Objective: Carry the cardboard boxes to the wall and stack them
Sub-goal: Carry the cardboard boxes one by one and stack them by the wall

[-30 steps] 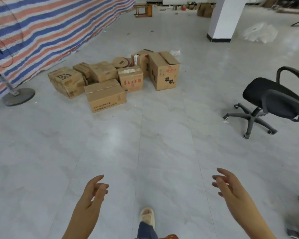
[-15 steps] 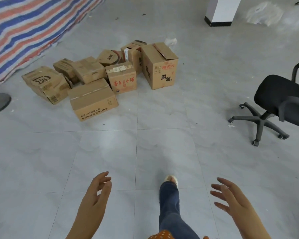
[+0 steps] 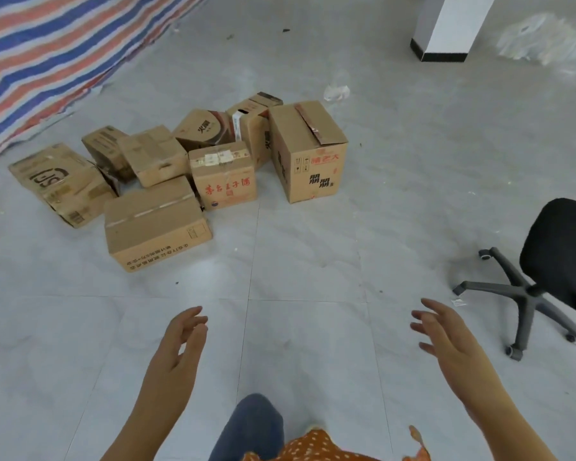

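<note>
Head view: a cluster of cardboard boxes (image 3: 187, 171) sits on the grey tiled floor (image 3: 313, 254) near a striped tarp (image 3: 54, 51). Both arms reach forward; the left hand (image 3: 180, 341) and right hand (image 3: 446, 334) are empty, fingers loosely spread. A black office chair (image 3: 552, 261) stands at right
</note>
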